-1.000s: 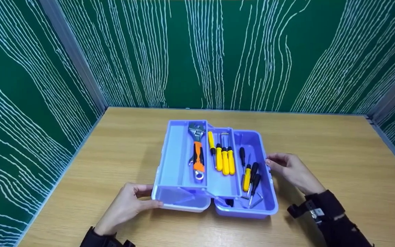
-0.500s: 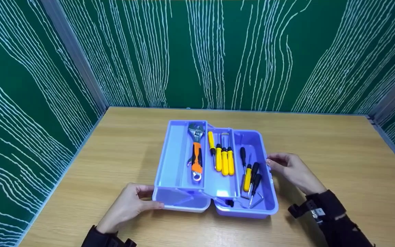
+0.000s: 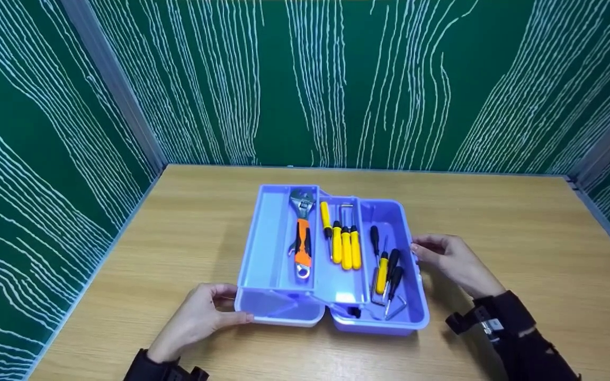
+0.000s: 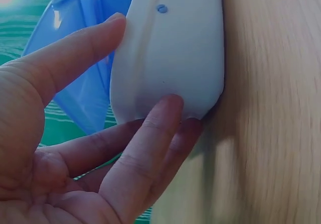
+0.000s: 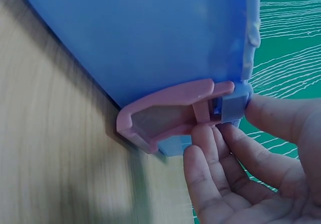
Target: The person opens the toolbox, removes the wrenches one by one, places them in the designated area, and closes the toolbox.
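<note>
A purple-blue toolbox (image 3: 421, 301) stands unfolded on the table, with its lid side to the left and its deep bin to the right. At the lid's near-left corner my left hand (image 3: 196, 320) grips, thumb on the rim and fingers along the pale outer side (image 4: 170, 53). My right hand (image 3: 456, 264) pinches the rim of the right wall, by a pink latch (image 5: 185, 91) that hangs down. An orange-handled adjustable wrench (image 3: 303, 238) lies in the left tray. Yellow-handled screwdrivers (image 3: 347, 251) fill the middle tray.
Black-handled screwdrivers (image 3: 395, 280), one yellow screwdriver (image 3: 382, 275) and hex keys (image 3: 397, 309) lie in the deep bin. The wooden table (image 3: 188, 222) meets green panels (image 3: 273, 106) with white wavy lines at the back and sides.
The wrench's handle end has shifted slightly left in its tray, and the inner edge of that tray has moved a little left. Both hands keep their places on the toolbox.
</note>
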Demonstrator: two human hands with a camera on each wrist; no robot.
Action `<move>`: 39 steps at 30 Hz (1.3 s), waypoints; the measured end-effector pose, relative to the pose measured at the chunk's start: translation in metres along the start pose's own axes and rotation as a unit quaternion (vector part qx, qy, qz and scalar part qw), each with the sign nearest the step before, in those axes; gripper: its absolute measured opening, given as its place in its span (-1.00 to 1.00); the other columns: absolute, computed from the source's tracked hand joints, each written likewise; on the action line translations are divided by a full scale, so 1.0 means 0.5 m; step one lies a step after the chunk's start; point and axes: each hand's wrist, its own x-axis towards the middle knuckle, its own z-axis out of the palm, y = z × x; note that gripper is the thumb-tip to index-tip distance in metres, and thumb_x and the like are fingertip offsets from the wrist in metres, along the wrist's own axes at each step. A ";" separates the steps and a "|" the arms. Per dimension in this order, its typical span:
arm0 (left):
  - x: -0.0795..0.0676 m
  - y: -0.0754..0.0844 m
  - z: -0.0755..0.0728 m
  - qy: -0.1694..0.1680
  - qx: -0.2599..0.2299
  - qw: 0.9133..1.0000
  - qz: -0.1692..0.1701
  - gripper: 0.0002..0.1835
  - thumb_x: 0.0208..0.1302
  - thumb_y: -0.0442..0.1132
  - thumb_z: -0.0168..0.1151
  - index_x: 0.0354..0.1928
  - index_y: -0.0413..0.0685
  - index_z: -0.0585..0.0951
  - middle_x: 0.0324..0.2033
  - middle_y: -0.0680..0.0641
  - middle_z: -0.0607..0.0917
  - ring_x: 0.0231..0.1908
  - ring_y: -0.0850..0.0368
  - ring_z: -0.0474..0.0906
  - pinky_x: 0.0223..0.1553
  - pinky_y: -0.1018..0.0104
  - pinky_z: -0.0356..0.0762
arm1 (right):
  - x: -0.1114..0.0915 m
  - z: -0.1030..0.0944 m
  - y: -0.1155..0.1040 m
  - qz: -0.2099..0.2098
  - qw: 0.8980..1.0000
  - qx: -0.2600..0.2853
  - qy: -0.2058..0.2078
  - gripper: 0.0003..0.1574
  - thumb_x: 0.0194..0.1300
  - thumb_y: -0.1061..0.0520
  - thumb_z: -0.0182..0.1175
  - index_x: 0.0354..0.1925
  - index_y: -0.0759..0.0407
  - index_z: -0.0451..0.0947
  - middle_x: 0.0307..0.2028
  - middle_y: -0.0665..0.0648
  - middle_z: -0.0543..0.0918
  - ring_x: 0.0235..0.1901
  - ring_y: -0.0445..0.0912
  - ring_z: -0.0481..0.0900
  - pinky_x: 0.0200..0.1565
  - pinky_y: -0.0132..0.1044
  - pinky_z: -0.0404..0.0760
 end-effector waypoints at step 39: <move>0.006 0.264 -0.053 0.164 0.227 0.955 0.100 -0.76 0.35 -0.13 0.45 -0.13 -0.18 0.81 -0.32 -0.06 0.82 -0.28 0.10 0.72 -0.08 0.15 0.81 | -0.008 -0.011 -0.091 -0.034 0.997 -0.016 0.061 -0.26 0.58 -0.22 0.24 0.41 0.27 0.52 0.29 0.32 0.68 0.08 -0.25 0.69 0.07 -0.56 0.66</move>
